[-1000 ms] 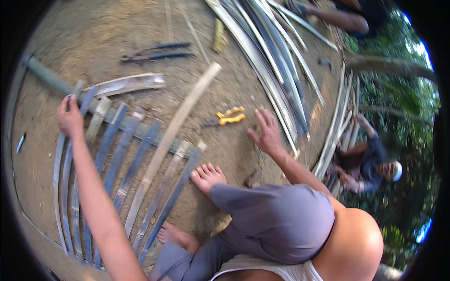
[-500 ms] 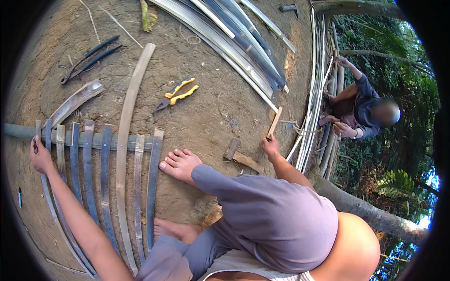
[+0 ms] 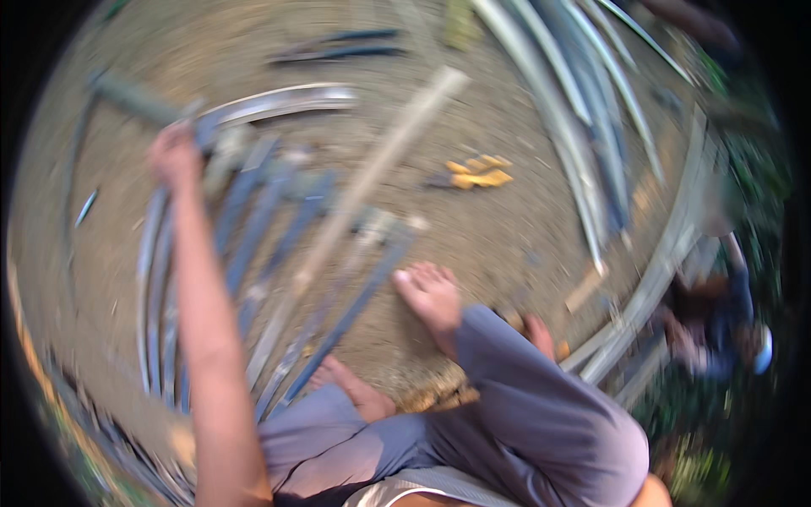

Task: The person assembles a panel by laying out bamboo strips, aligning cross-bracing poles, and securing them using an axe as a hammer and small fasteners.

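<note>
Motion blurs the whole view. My left hand (image 3: 176, 156) is at the left end of a greyish crossbar (image 3: 135, 100), over the upper ends of the leftmost split-bamboo slats (image 3: 152, 287). Its fingers look curled, but what they hold is smeared. Several slats fan across the bar toward my legs, among them a long pale slat (image 3: 380, 173) and a dark slat (image 3: 355, 313) beside my foot. My right hand (image 3: 539, 336) is beyond my raised knee, partly hidden, closed at the handle of a hammer with a dark head (image 3: 510, 318).
Yellow-handled pliers (image 3: 477, 175) and long-handled cutters (image 3: 338, 46) lie on bare earth. A curved bamboo piece (image 3: 287, 101) rests by the crossbar. Long split lengths (image 3: 583, 110) lie at upper right, a short wood piece (image 3: 585, 290) at their end. Another person (image 3: 718, 313) sits beyond pale poles (image 3: 667, 270).
The view has swung, shifting the scene rightward. My right hand has left the short wood piece, which lies on the ground, and moved to the hammer. My left hand stays by the leftmost slats.
</note>
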Tool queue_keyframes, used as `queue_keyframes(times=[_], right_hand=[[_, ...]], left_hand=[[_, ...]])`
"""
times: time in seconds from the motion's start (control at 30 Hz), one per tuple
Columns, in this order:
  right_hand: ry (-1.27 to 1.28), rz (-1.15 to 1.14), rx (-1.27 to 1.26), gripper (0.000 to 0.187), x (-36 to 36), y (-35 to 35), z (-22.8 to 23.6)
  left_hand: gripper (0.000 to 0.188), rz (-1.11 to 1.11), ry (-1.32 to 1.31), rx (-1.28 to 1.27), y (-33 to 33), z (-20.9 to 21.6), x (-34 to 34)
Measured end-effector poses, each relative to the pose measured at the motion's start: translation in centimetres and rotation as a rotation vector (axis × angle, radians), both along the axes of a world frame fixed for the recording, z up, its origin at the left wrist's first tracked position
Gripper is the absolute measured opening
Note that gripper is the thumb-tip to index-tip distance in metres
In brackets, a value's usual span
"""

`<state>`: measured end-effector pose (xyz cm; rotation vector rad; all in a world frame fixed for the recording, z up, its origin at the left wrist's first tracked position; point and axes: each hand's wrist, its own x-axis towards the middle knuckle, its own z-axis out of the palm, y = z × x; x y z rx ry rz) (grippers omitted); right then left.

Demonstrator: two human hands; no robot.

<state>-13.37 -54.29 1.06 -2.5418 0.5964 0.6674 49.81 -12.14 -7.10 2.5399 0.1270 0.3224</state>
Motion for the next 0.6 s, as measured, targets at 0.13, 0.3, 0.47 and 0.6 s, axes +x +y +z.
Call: queue_keyframes(times=[0.13, 0.3, 0.47, 0.6], right_hand=[[-0.408, 0.447, -0.264, 0.025, 17.1, 13.9, -1.7], [-0.426, 0.341, -0.242, 0.020, 13.3, 9.1, -3.8], [-0.159, -0.031, 0.181, 0.028, 23.7, -1.6, 12.2], [-0.455, 0.518, 0.271, 0.042, 40.2, 3.5, 13.9]], left_hand=[[0.028, 0.024, -0.156, 0.012, -1.3, 1.2, -0.1], [0.021, 0.108, -0.131, -0.077, -2.5, 1.9, -0.8], [0.020, 0.191, -0.136, -0.066, -1.8, 3.9, -2.5], [0.019, 0.188, -0.123, -0.097, -2.7, 4.3, -2.5]])
